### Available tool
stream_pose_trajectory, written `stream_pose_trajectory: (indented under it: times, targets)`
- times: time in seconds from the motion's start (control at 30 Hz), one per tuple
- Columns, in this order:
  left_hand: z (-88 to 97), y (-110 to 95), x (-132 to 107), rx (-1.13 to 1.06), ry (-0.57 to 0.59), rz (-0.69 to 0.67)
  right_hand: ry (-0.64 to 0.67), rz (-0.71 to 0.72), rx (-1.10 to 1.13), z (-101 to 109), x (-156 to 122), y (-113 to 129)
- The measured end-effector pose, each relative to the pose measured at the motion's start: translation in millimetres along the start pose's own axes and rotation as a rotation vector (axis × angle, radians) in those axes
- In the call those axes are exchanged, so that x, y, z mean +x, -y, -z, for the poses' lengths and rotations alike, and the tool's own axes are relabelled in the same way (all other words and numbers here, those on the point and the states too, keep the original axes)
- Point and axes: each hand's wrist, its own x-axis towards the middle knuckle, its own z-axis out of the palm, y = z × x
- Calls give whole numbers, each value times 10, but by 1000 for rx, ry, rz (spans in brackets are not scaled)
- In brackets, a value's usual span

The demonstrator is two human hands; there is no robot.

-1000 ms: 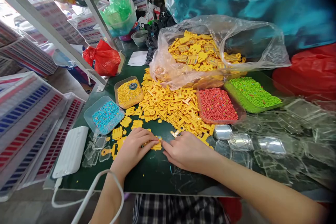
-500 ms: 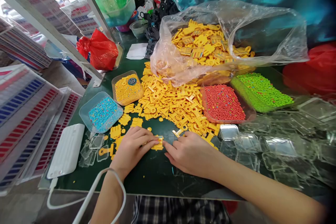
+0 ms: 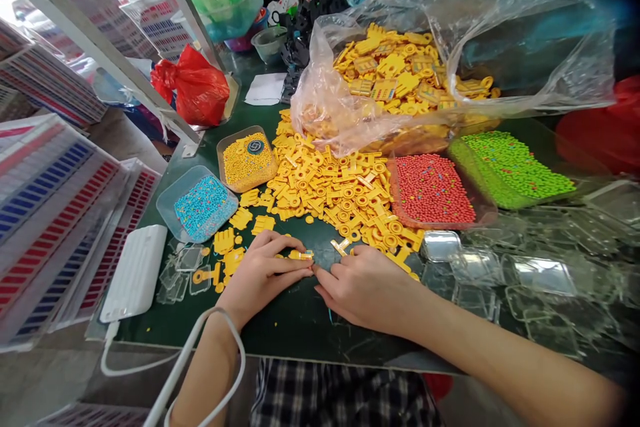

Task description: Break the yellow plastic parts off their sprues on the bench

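My left hand (image 3: pixel 260 273) lies on the green table (image 3: pixel 295 327) with its fingers closed over a small yellow plastic piece (image 3: pixel 300 255). My right hand (image 3: pixel 365 287) rests just to its right, fingers curled, and its fingertips meet the left hand's at that piece. What the right fingers hold is hidden. A heap of yellow plastic parts (image 3: pixel 330 190) spreads just beyond both hands.
Trays of blue beads (image 3: pixel 203 205), yellow beads (image 3: pixel 247 160), red beads (image 3: pixel 433 188) and green beads (image 3: pixel 515 163) ring the heap. A clear bag of yellow parts (image 3: pixel 415 73) sits behind. Clear plastic lids (image 3: pixel 525 273) lie at right, a white power bank (image 3: pixel 135 273) at left.
Both hands stay together at the small yellow piece, with only slight finger movement. The camera has shifted a little, so the table sits higher in view.
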Motion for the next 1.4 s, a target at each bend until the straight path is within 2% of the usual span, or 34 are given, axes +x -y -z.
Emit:
stream_pose_trajectory:
  times: [0.17, 0.4, 0.8, 0.97, 1.07, 1.17, 1.23, 1.3, 1.4]
  targets:
    - [27, 10, -12, -6, 32, 48, 15, 1, 7, 3, -1, 2]
    - [50, 26, -25, -6, -93, 171, 10, -6, 2, 32, 7, -4]
    - [65, 23, -7, -43, 95, 202, 101, -23, 55, 106, 37, -1]
    - [72, 3, -7, -61, 118, 209, 101, -24, 59, 133, 33, 5]
    - [121, -51, 25, -88, 63, 190, 75, 10, 46, 147, 24, 15]
    - [200, -191, 217, -107, -80, 117, 48, 109, 49, 182, 16, 43]
    - [220, -314, 468, -95, -120, 22, 39, 190, 58, 209, 17, 72]
    - [171, -421, 793, -49, -95, -110, 27, 253, 65, 230, 25, 102]
    - [-48, -491, 1309, 123, 0, -286, -11, 320, 65, 255, 47, 130]
